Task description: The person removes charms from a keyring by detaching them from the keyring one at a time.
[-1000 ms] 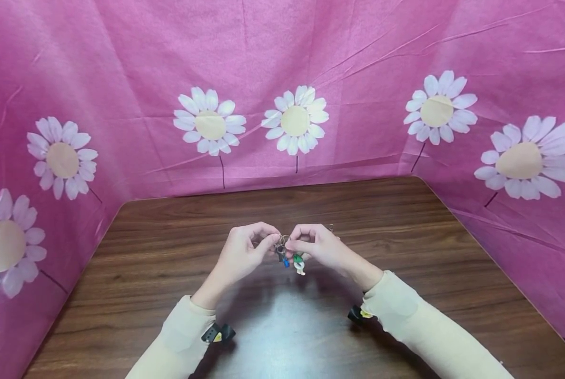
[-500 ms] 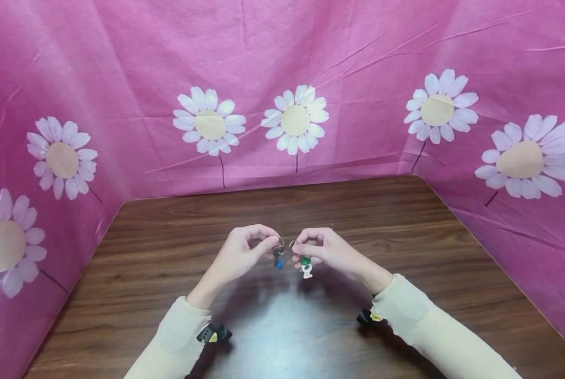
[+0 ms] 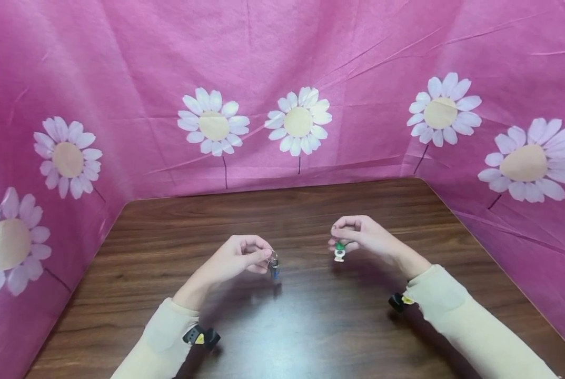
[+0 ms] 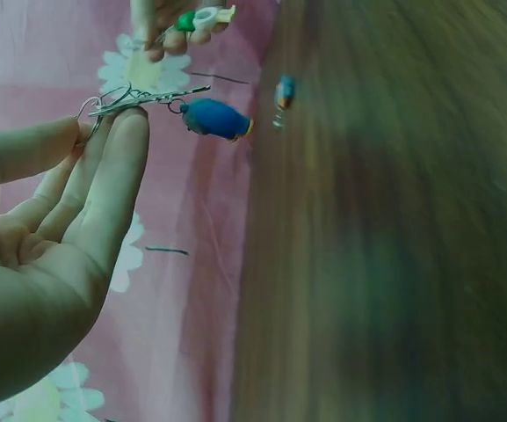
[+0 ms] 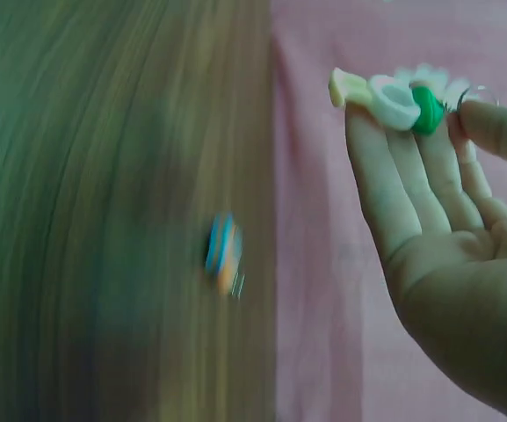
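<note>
My left hand [image 3: 235, 259] pinches a metal key ring between thumb and fingers, with keys [image 3: 274, 266] hanging from it above the table. In the left wrist view, a blue charm [image 4: 216, 119] with a yellow tip dangles from the same ring. Off to the right, my right hand [image 3: 368, 237] pinches the ring of a keychain with a green and white figure [image 3: 339, 253]. That figure [image 5: 394, 101] lies along the fingers in the right wrist view, its end pale yellow. The two hands are well apart.
A blue and orange keychain [image 5: 225, 255] lies on the table, blurred; the head view does not show it clearly. The brown wooden table [image 3: 282, 210] is bordered by pink cloth [image 3: 358, 47] with printed daisies at the back and both sides.
The key ring and the figure keychain, close together a second ago, are now apart. My right hand has moved right and slightly away with the figure; my left has shifted slightly left and nearer.
</note>
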